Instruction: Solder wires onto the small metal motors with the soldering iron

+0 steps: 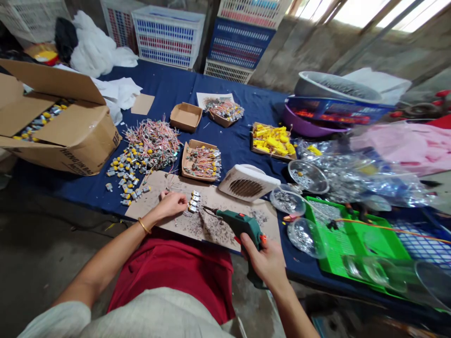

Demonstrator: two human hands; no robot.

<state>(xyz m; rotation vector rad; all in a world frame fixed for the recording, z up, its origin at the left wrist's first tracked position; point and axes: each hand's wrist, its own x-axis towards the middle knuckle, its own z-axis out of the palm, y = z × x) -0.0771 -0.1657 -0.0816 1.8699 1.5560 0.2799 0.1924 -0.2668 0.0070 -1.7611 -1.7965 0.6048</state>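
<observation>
the right hand (266, 260) is wrapped around the handle of a green soldering gun (239, 223), its tip aimed left, just beside a short row of small motors (193, 203). that row lies on the near cardboard sheet (151, 190), between the gun's tip and the left hand (171, 205). the left fingers are curled close to the motors — whether they pinch anything, i cannot tell. left of the sheet, loose motors (127, 174) are scattered on the blue cloth (172, 87), with a heap of wired motors (151, 141) behind. a white fan (246, 182) stands at the sheet's far edge, right of a cardboard tray (198, 177) of wired pieces. farther right — a green tray (333, 251) beside clear bowls (288, 201).
</observation>
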